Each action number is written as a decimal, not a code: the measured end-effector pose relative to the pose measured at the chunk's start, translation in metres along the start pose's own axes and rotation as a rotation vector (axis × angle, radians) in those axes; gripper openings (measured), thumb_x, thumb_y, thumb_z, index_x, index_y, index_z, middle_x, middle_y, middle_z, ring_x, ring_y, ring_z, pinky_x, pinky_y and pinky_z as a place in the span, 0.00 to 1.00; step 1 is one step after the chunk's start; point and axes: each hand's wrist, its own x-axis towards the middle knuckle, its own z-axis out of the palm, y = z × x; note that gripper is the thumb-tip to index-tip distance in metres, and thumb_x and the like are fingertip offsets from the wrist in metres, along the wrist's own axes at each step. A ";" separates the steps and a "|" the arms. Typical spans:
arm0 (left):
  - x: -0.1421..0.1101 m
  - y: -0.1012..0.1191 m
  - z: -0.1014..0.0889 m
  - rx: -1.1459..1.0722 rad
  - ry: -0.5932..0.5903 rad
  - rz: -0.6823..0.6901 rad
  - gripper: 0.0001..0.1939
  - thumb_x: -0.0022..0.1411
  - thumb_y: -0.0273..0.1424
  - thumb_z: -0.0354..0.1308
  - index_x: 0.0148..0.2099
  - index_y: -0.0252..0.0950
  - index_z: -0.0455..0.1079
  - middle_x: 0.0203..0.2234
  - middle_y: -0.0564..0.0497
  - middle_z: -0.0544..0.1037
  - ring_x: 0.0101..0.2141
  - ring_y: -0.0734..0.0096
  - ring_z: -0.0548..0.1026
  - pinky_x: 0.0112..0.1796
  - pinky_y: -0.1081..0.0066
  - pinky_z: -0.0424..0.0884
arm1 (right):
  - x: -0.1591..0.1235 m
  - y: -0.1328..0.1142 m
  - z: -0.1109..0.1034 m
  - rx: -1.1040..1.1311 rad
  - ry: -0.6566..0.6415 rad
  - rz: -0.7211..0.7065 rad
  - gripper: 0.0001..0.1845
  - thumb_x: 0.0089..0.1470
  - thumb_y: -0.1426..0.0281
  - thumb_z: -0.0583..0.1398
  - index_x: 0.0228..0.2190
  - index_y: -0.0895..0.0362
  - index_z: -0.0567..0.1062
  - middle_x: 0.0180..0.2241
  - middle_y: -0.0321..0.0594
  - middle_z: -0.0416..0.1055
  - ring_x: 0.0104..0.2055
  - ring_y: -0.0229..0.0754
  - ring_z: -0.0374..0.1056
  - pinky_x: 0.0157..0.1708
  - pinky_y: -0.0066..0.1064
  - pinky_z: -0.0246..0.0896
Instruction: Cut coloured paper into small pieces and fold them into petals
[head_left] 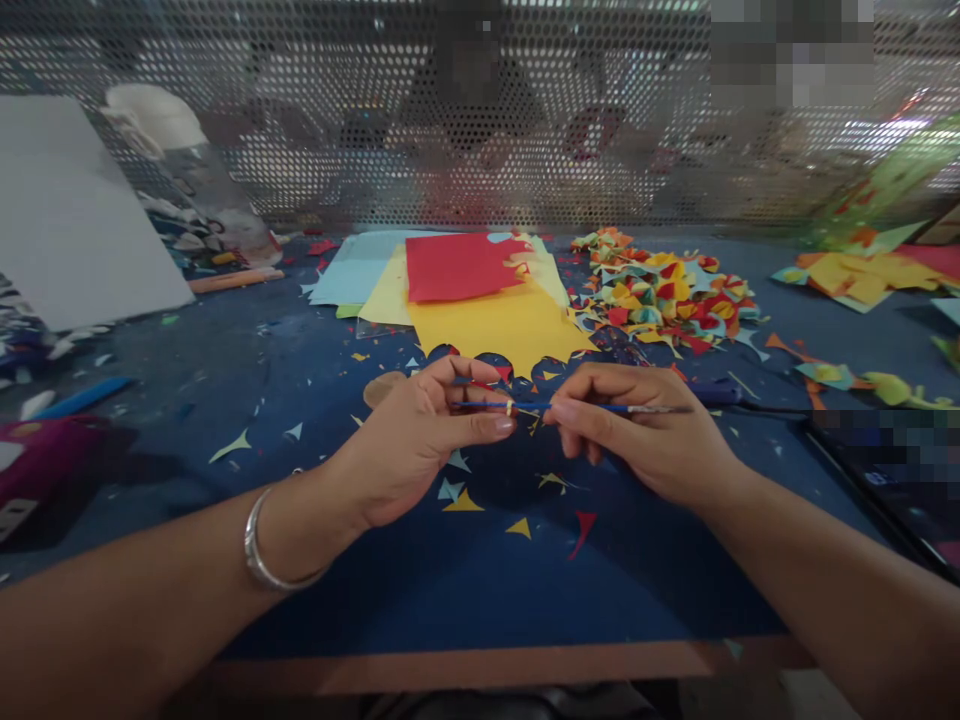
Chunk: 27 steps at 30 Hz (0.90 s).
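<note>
A thin blue stick (532, 406) lies level between my two hands, above the blue tabletop (480, 600). My left hand (431, 425), with a silver bangle at its wrist, pinches its left part between thumb and fingers. By that thumb tip, a small pale yellow band (509, 408) sits around the stick. My right hand (637, 420) grips the stick between thumb and fingertips; its whitish right end rests across that hand. Behind the hands, a yellow sheet (495, 330) with scalloped cut edges lies under a red sheet (457, 268). Several paper scraps (463, 502) are scattered below the hands.
A heap of small coloured paper pieces (667, 290) lies at back right. To the left are a bottle (202, 180), a white board (82, 220), a blue pen (86, 397) and a purple case (52, 460). A dark phone-like device (885, 480) lies right. A perforated metal panel (337, 130) stands behind.
</note>
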 end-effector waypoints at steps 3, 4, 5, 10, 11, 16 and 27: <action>0.000 -0.003 -0.001 -0.004 0.004 0.000 0.23 0.48 0.21 0.75 0.44 0.34 0.70 0.31 0.55 0.81 0.31 0.78 0.78 0.36 0.77 0.73 | 0.000 -0.001 0.001 -0.006 -0.004 0.000 0.13 0.62 0.65 0.63 0.26 0.57 0.77 0.22 0.34 0.74 0.20 0.29 0.65 0.21 0.21 0.61; 0.000 -0.003 -0.002 -0.004 0.006 0.001 0.23 0.48 0.21 0.75 0.44 0.35 0.70 0.31 0.55 0.81 0.31 0.78 0.78 0.35 0.77 0.73 | 0.000 -0.001 0.001 -0.007 -0.006 0.001 0.13 0.62 0.65 0.63 0.26 0.57 0.77 0.22 0.34 0.74 0.20 0.29 0.65 0.21 0.21 0.61; 0.000 -0.004 -0.003 -0.003 0.010 -0.001 0.24 0.48 0.21 0.75 0.45 0.35 0.70 0.30 0.55 0.81 0.30 0.78 0.78 0.34 0.78 0.73 | 0.001 -0.002 0.001 -0.008 -0.005 0.001 0.13 0.62 0.65 0.63 0.26 0.57 0.77 0.22 0.34 0.74 0.20 0.29 0.65 0.21 0.21 0.61; 0.002 -0.003 -0.003 -0.008 0.049 -0.035 0.23 0.50 0.23 0.75 0.45 0.35 0.68 0.29 0.52 0.83 0.29 0.77 0.80 0.33 0.78 0.74 | 0.000 -0.001 -0.001 -0.004 0.026 0.005 0.13 0.63 0.65 0.62 0.27 0.57 0.77 0.22 0.34 0.74 0.20 0.30 0.65 0.21 0.22 0.60; 0.002 -0.002 -0.003 -0.015 0.062 -0.041 0.22 0.51 0.23 0.74 0.45 0.35 0.68 0.30 0.52 0.83 0.29 0.77 0.80 0.33 0.78 0.74 | -0.001 0.000 -0.001 0.004 0.031 0.006 0.13 0.63 0.64 0.62 0.27 0.57 0.77 0.22 0.34 0.74 0.20 0.30 0.65 0.21 0.22 0.60; 0.003 0.000 -0.003 -0.052 0.143 -0.036 0.18 0.53 0.23 0.72 0.41 0.36 0.67 0.29 0.52 0.84 0.31 0.76 0.81 0.33 0.79 0.73 | -0.002 0.001 -0.004 0.037 0.081 0.015 0.14 0.62 0.63 0.63 0.27 0.57 0.77 0.21 0.33 0.73 0.19 0.29 0.64 0.19 0.22 0.59; 0.005 0.003 -0.006 -0.147 0.211 0.012 0.10 0.55 0.21 0.70 0.34 0.34 0.72 0.27 0.54 0.80 0.30 0.77 0.80 0.34 0.80 0.74 | -0.005 0.007 -0.008 0.028 0.241 -0.056 0.13 0.62 0.61 0.64 0.28 0.55 0.79 0.21 0.32 0.73 0.19 0.29 0.65 0.19 0.22 0.58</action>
